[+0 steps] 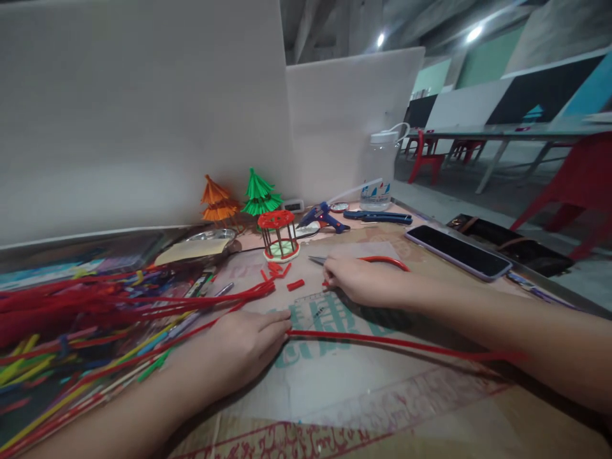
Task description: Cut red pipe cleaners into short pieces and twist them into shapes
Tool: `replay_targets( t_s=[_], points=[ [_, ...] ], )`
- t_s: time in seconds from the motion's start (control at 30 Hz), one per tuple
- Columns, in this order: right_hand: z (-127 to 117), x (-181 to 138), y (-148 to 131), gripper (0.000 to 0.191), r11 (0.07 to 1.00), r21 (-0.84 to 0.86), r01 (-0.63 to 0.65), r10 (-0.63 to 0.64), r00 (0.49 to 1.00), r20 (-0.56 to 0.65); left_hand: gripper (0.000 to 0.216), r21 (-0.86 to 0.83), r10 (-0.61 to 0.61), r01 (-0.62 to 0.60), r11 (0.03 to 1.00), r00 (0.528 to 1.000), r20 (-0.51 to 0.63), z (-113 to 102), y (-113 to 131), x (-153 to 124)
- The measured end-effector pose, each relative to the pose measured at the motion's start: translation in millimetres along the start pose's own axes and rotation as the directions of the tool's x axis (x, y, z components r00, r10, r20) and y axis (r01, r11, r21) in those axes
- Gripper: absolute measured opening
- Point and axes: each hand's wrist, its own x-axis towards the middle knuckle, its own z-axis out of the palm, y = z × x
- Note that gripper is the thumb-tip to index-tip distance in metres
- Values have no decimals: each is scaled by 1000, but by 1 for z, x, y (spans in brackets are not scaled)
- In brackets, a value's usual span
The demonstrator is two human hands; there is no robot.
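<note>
My left hand (251, 338) is low over the table, its fingers pressed together at the end of a long red pipe cleaner (368, 338) that stretches right, toward my right forearm. My right hand (351, 277) is closed in a pinch, with a small red pipe cleaner piece (326, 283) showing at its fingertips. Partly hidden behind that hand lie scissors (389, 259) with red handles, the blade tip pointing left. Short red cut pieces (295, 285) lie between my hands. Just beyond them stands a small round frame (278, 237) with a red top, dark posts and a pale base.
At left is a blurred heap of coloured pipe cleaners (95, 306). Behind stand orange (217, 201) and green (259, 194) tree-like models, a blue glue gun (322, 217), pliers (377, 218) and a clear water jug (378, 169). A phone (458, 252) lies near the right edge.
</note>
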Motion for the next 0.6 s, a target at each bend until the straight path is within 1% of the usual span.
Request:
replay_targets(
  t_s=[0.03, 0.1, 0.2, 0.23, 0.3, 0.37, 0.43, 0.47, 0.53, 0.6],
  points=[
    [-1, 1, 4, 8, 999, 37, -16, 17, 999, -29, 23, 0, -20, 20, 1000, 1000, 1, -1, -2, -1],
    [-1, 6, 10, 6, 987, 158, -29, 45, 994, -98, 22, -28, -68, 67, 997, 997, -38, -3, -3, 0],
    [5, 15, 17, 8, 930, 365, -35, 104, 980, -170, 23, -147, -106, 89, 985, 989, -108, -3, 4, 18],
    [7, 16, 17, 8, 911, 411, -28, 114, 976, -184, 25, -207, -100, 82, 975, 992, -80, -2, 7, 26],
    [10, 17, 16, 7, 892, 452, -3, 107, 973, -204, 29, -300, -129, 137, 944, 991, 45, 3, 11, 43],
    [10, 16, 15, 12, 858, 513, -3, 97, 983, -157, 31, -300, -119, 156, 941, 983, 138, 8, 10, 53],
    [8, 15, 16, 23, 775, 629, -58, 130, 989, -69, 33, -260, -99, 140, 955, 981, 165, 13, 5, 52],
    [7, 15, 17, 25, 717, 692, -88, 151, 988, -30, 34, -236, -88, 124, 964, 983, 160, 14, 1, 47],
    [6, 17, 20, 15, 602, 786, -137, 194, 981, 22, 36, -187, -113, 143, 972, 981, 159, 15, -9, 34],
    [5, 21, 22, 4, 533, 832, -154, 220, 975, 39, 35, -120, -172, 195, 974, 969, 180, 10, -19, 21]
  ],
)
